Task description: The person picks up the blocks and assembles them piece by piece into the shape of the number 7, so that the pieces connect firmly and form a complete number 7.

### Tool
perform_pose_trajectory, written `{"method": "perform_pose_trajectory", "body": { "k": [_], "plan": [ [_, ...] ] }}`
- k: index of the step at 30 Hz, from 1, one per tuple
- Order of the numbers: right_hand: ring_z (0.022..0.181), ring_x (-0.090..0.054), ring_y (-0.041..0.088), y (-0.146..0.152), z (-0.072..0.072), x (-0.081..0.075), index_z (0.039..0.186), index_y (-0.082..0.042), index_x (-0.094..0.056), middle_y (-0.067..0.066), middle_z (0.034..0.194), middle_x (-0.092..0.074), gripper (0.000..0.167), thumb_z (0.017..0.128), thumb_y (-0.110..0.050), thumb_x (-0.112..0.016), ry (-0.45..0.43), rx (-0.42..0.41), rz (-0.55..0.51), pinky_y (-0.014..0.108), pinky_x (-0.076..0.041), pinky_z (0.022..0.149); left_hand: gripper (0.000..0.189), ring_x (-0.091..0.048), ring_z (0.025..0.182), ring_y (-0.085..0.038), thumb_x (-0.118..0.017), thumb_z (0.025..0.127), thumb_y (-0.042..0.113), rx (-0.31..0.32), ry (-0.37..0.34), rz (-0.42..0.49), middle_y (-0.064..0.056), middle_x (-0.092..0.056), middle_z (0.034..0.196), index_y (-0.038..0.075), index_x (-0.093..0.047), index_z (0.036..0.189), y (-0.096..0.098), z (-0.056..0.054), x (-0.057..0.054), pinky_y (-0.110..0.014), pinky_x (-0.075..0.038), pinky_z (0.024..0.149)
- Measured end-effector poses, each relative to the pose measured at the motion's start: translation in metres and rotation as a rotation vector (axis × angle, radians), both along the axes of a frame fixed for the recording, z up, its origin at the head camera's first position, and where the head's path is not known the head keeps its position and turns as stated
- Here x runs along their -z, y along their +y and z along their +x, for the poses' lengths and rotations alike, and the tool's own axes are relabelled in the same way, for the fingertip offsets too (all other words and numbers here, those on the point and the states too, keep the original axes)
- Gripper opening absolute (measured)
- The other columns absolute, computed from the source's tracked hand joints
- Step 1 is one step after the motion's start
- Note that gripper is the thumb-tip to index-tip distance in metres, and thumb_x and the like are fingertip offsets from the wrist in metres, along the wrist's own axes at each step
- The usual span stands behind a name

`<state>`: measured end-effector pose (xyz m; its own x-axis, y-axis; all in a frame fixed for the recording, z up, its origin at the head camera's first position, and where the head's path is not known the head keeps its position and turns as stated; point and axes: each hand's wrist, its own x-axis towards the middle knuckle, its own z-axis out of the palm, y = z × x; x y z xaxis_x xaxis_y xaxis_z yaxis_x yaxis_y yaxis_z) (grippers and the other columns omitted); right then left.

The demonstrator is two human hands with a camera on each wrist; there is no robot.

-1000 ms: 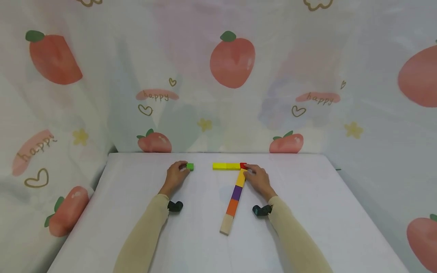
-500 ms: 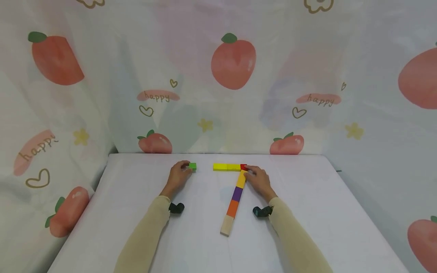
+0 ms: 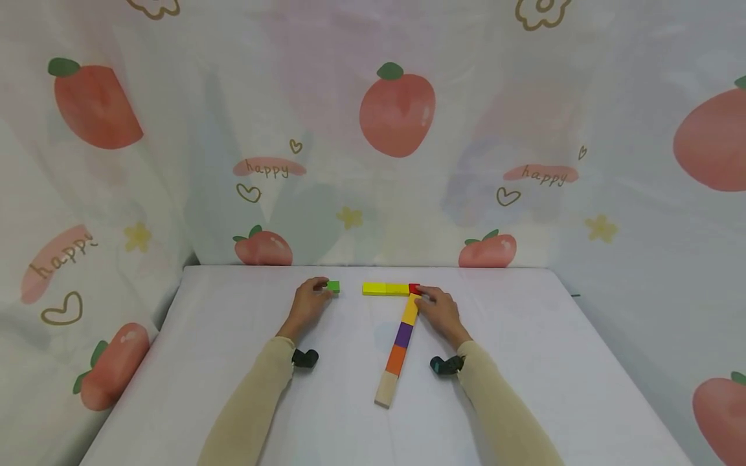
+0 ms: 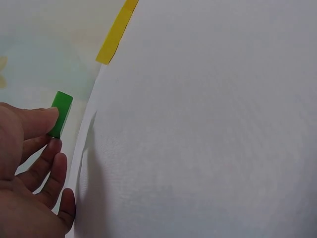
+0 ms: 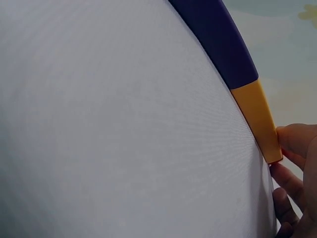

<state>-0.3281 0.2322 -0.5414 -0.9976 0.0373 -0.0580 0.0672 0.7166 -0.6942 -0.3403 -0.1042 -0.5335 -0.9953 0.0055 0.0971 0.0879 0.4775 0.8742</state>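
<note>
My left hand pinches a small green block between thumb and fingers, left of a row of two yellow blocks. The left wrist view shows the green block held at the fingertips, a gap away from the yellow row. At the row's right end my right hand holds a red block, partly covered by the fingers. Its thumb lies against the orange-yellow block just below. In the right wrist view the red block is almost wholly hidden.
From the red block a slanting line runs toward the front: orange-yellow, purple, orange and plain wood blocks. A white cloth-covered table lies beneath. Behind it hangs a fruit-patterned curtain.
My left hand has shifted right with the green block, narrowing the gap to the yellow row. The right hand has stayed at the red block. The head view has tilted slightly.
</note>
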Motion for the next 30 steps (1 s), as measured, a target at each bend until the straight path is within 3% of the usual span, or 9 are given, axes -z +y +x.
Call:
{"method": "perform_pose_trajectory", "body": {
  "k": [9,15,30],
  "plan": [
    [0.139,-0.036,0.037,0.000,0.001,0.000,0.144,-0.025,-0.051,0.011,0.149,-0.047,0.049,0.097,-0.036,-0.058,0.008,0.000,-0.009,0.061,-0.027,0.115,0.037,-0.056,0.119,-0.029,-0.067,0.093,0.017,-0.001,-0.004,0.001,-0.014,-0.064,0.126,0.006,-0.062,0.128,0.009,-0.002,-0.004,-0.045,-0.045,0.102],
    [0.138,-0.037,0.037,0.001,0.000,0.000,0.144,-0.025,-0.051,0.011,0.149,-0.047,0.048,0.097,-0.037,-0.057,0.004,0.000,0.000,0.060,-0.028,0.114,0.038,-0.055,0.120,-0.027,-0.066,0.093,0.017,-0.004,-0.036,-0.015,-0.011,-0.063,0.127,0.008,-0.061,0.129,0.016,-0.006,-0.001,-0.044,-0.045,0.103],
    [0.136,-0.039,0.038,0.001,-0.001,0.001,0.144,-0.024,-0.051,0.012,0.149,-0.047,0.049,0.098,-0.037,-0.056,0.022,-0.011,0.017,0.060,-0.030,0.113,0.034,-0.060,0.113,-0.029,-0.067,0.091,0.012,-0.016,-0.018,-0.048,-0.014,-0.067,0.120,0.004,-0.064,0.125,0.028,-0.013,0.004,-0.043,-0.047,0.101]
  ]
}}
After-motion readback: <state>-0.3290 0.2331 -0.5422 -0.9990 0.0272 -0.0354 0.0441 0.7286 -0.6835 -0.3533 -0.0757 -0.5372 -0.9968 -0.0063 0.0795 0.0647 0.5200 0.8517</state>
